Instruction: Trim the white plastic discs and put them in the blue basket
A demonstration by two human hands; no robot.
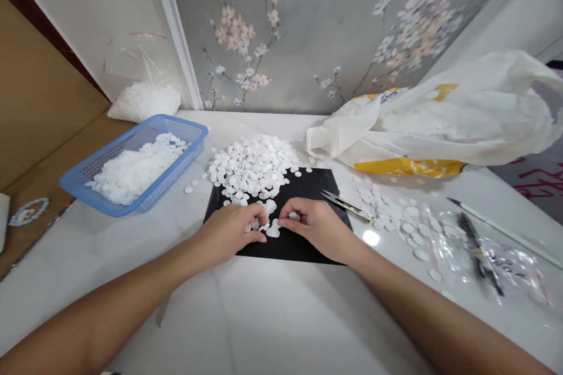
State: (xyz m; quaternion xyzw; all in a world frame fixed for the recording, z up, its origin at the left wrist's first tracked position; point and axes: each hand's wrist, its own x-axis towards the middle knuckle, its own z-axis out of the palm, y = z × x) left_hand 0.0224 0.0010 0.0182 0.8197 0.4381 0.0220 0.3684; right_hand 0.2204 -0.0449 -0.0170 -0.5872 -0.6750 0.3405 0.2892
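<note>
Small white discs (pixel 255 164) lie in a large heap on the back of a black sheet (pixel 281 249). At the front of the heap, my left hand (pixel 231 229) is curled, with a few discs between its thumb and fingers. Facing it, my right hand (pixel 319 225) has thumb and index finger pinched together at the edge of a small cluster of discs (pixel 273 227). More discs show under its curled fingers. Thread snips (pixel 349 206) rest on the sheet's right edge, beside my right hand.
On the left stand a blue basket (pixel 132 206) of white discs and a clear bag (pixel 145 102) of white pieces. A white-and-yellow plastic bag (pixel 417 129) lies back right. Loose discs (pixel 407 227), a clear packet (pixel 514 269), a black pen-like tool (pixel 479 252) and a thin stick (pixel 505 233) are at right.
</note>
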